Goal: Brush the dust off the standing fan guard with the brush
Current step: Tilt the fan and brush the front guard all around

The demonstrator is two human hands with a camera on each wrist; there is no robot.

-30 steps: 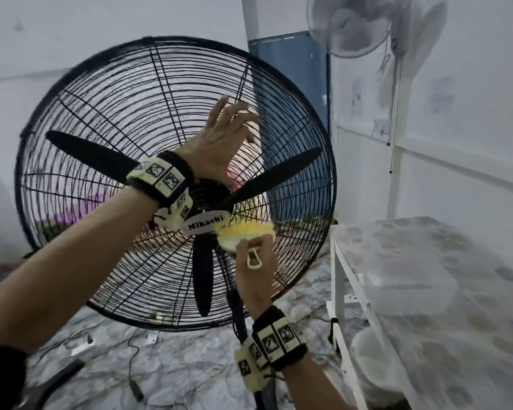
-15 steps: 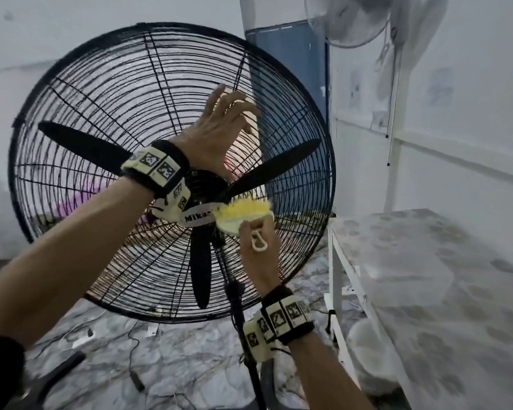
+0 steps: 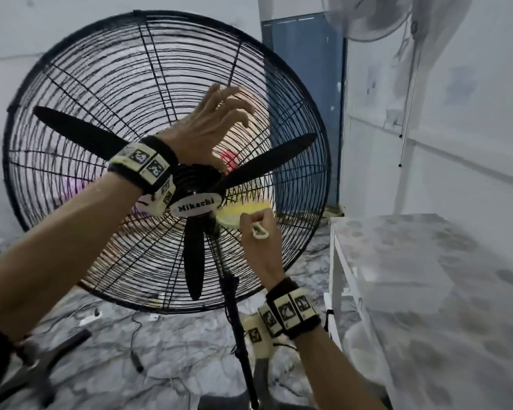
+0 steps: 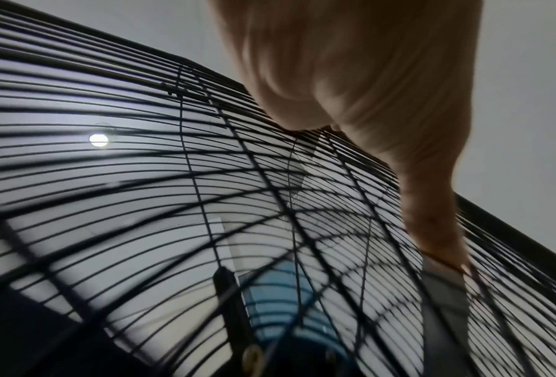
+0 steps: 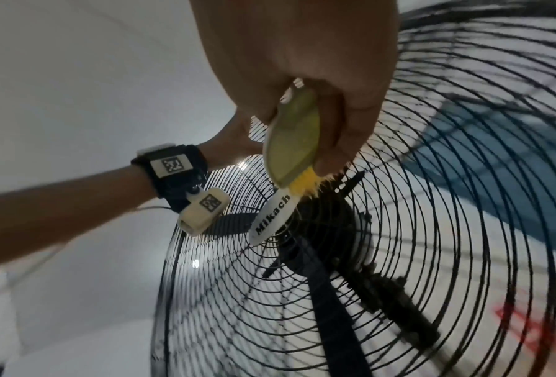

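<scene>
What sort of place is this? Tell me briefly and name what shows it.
Probably a plain indoor utility or storage room. A large black standing fan stands on a marble-patterned floor strewn with loose cables; a white wall fan hangs above, beside a covered white table.

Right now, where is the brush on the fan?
In the head view the brush is gripped in the right hand, bristles on the fan guard just right of the Mikachi badge, below the left hand.

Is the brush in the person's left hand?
No, the right hand grips the brush; the left hand rests on the fan guard.
</scene>
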